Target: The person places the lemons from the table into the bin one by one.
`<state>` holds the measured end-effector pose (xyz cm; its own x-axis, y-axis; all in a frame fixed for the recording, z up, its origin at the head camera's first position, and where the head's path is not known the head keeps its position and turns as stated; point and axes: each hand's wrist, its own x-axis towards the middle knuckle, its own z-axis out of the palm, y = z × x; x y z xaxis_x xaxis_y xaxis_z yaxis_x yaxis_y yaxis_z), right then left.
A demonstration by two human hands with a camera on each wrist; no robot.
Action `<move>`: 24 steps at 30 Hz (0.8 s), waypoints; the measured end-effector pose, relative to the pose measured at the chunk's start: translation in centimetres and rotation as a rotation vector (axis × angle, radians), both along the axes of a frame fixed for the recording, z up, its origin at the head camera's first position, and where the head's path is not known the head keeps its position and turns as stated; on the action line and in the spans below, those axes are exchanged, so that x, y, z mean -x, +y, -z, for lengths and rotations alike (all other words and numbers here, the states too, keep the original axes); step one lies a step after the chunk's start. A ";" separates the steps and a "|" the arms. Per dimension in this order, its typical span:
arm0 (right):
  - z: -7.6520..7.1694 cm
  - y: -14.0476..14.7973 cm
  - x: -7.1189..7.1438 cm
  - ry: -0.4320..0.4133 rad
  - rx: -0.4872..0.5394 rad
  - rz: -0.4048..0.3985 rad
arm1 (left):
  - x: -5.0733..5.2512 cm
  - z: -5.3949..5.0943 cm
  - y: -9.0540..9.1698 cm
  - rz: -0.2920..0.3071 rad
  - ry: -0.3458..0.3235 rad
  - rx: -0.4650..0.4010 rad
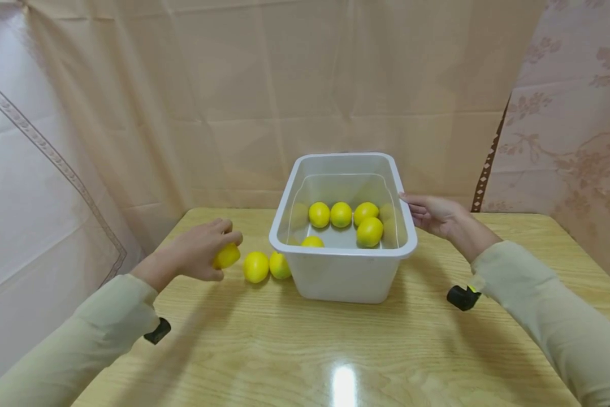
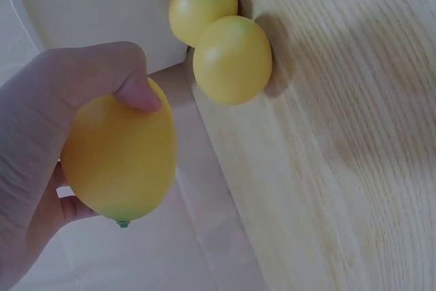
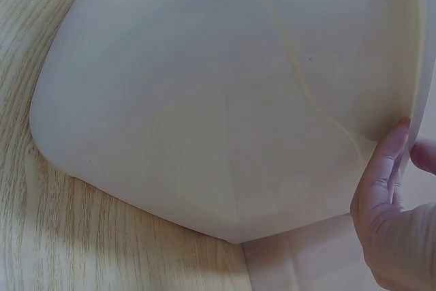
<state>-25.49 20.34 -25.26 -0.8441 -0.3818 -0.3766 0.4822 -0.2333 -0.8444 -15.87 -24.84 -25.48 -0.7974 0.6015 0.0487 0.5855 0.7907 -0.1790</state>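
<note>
My left hand [image 1: 201,249] grips a yellow lemon [image 1: 226,256] above the table, left of the bin. In the left wrist view the thumb lies over this lemon [image 2: 122,155], and its green stem end points down. Two more lemons [image 1: 255,267] sit side by side on the table against the bin's left side. The white plastic bin [image 1: 342,277] stands upright with several lemons [image 1: 370,232] on its floor. At the bin's right rim, my right hand [image 1: 437,216] pinches the edge, with fingers under the lip in the right wrist view [image 3: 381,182].
The wooden table [image 1: 294,350] runs back to a beige curtain [image 1: 223,102]. Patterned cloth [image 1: 574,135] hangs at the right, and pale cloth [image 1: 35,186] at the left. A black wrist camera [image 1: 463,298] juts from below the right sleeve.
</note>
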 end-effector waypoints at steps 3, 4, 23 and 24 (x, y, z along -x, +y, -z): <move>0.0 0.0 0.0 -0.003 0.004 -0.002 | 0.0 -0.2 0.1 0.000 0.003 0.008; 0.1 0.0 0.0 0.001 0.001 -0.005 | 0.0 -0.3 0.1 -0.001 0.005 0.007; 0.1 0.1 0.3 0.007 0.008 -0.014 | 0.5 -2.2 0.6 0.030 0.058 0.042; 0.1 0.1 0.2 0.006 0.009 -0.014 | 0.5 -2.3 0.6 0.030 0.062 0.047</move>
<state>-25.72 20.41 -25.37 -0.8408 -0.3967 -0.3684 0.4806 -0.2339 -0.8452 -16.35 -24.24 -23.23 -0.7751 0.6281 0.0683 0.5958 0.7627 -0.2518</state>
